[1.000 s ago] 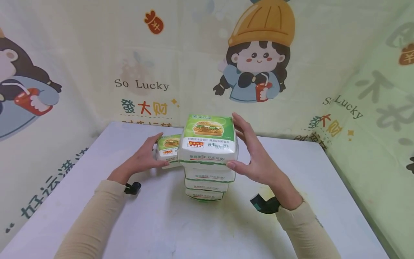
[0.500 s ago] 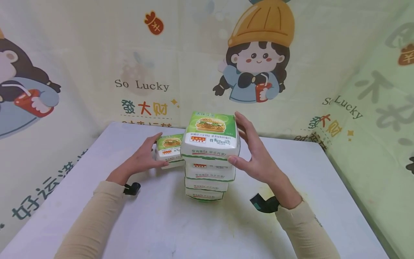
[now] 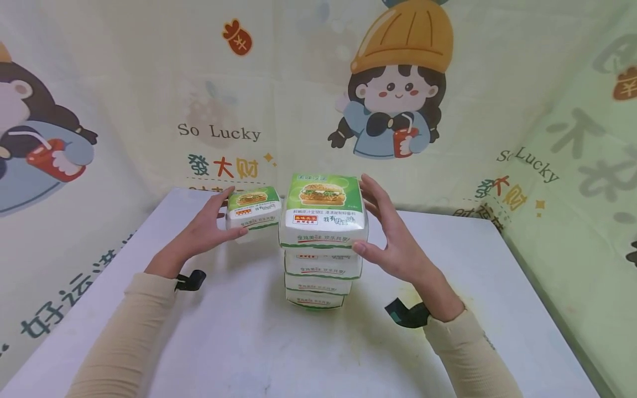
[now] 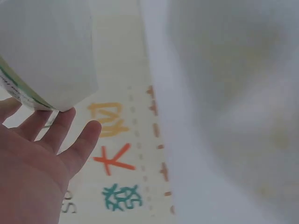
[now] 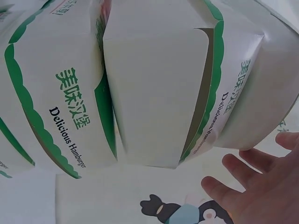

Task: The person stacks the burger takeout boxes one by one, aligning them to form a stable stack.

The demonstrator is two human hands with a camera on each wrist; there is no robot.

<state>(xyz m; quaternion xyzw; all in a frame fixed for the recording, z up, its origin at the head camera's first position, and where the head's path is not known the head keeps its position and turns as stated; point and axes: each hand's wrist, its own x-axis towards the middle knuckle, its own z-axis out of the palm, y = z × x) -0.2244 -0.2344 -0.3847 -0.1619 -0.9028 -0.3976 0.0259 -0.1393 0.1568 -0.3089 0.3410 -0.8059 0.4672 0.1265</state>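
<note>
My left hand (image 3: 199, 228) grips a small burger box (image 3: 254, 210) from its left side, thumb along the near face. In the left wrist view the box's white base (image 4: 51, 51) hangs against the backdrop, fingertips at its edge. Several matching boxes (image 3: 317, 287) stand stacked at the table's middle. My right hand (image 3: 398, 243) holds the top box (image 3: 323, 207) by its right side, thumb at the near corner and fingers toward the back. In the right wrist view, a lid printed "Delicious Hamburger" (image 5: 67, 107) shows in the stack, with my fingers spread at the right.
The white table (image 3: 239, 342) carries the stack. A pale printed backdrop (image 3: 298, 83) with cartoon figures and lettering rises behind the table and on both sides. A black wrist camera (image 3: 191, 280) sits at my left cuff, another (image 3: 408, 313) at my right.
My left hand has moved left and up with the small burger box, opening a gap to the stack. The top box shifted right and up, then slightly back left, under my right hand.
</note>
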